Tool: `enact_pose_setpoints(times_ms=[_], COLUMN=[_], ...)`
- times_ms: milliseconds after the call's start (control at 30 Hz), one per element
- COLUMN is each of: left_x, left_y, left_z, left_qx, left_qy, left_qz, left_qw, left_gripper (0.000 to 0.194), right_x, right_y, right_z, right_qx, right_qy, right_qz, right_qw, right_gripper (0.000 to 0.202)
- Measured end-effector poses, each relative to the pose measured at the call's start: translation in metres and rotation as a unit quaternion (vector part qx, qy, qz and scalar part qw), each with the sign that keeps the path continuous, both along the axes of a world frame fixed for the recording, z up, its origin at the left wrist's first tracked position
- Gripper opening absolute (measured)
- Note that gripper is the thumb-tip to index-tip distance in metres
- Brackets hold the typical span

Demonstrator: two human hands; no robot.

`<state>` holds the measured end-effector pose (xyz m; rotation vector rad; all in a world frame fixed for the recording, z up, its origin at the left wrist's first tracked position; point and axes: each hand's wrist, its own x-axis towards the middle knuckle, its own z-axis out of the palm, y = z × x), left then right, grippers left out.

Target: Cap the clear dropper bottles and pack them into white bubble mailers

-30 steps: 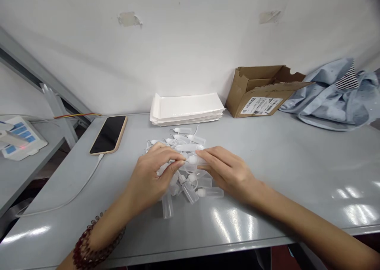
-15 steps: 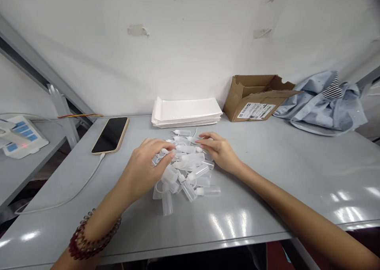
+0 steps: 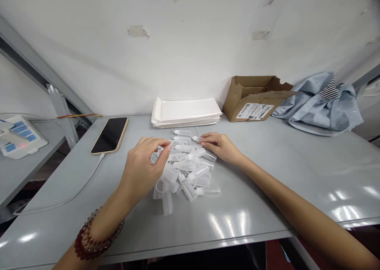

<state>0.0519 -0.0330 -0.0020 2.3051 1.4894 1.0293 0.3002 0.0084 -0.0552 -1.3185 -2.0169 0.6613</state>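
A loose pile of small translucent plastic bottles (image 3: 185, 165) with white caps lies on the grey table, several with thin needle tips. On the pile's left side is my left hand (image 3: 148, 157), thumb and forefinger pinched together on a thin white piece, perhaps a cap, too small to make out. My right hand (image 3: 218, 145) is at the upper right of the pile, its fingers closed round the body of one small bottle (image 3: 196, 139) whose white cap and needle point left. A red beaded bracelet circles my left wrist.
Behind the pile lies a stack of white padded envelopes (image 3: 187, 111). An open cardboard box (image 3: 255, 99) and a light blue cloth (image 3: 320, 107) are at the back right. Left are a phone (image 3: 109, 135) on a white cable and a power strip (image 3: 23, 135).
My right hand now grips a bottle near the pile's top right. My left thumb and forefinger have closed together and moved slightly left. Some bottles in the pile's upper right have shifted.
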Motion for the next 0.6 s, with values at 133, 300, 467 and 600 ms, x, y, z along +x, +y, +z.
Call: enact_pose_setpoints(times_ms=[133, 300, 467, 600], left_x=[0.001, 0.002, 0.004, 0.005], left_y=[0.0, -0.001, -0.002, -0.004], left_z=[0.0, 0.001, 0.001, 0.001], left_qx=[0.01, 0.019, 0.006, -0.069], left_qy=[0.0, 0.007, -0.002, -0.046], left_qz=[0.001, -0.002, 0.003, -0.024], left_qw=[1.0, 1.0, 1.0, 0.996], left_gripper=[0.015, 0.014, 0.015, 0.024], right_x=[0.003, 0.007, 0.006, -0.003], right_y=[-0.001, -0.005, -0.015, -0.027], right_z=[0.002, 0.006, 0.022, 0.031], right_qx=[-0.003, -0.016, -0.08, -0.22], right_qy=[0.011, 0.055, 0.184, 0.411], right_qz=[-0.039, -0.099, -0.08, 0.027], right_qw=[0.999, 0.993, 0.976, 0.884], right_gripper=[0.01, 0.008, 0.023, 0.024])
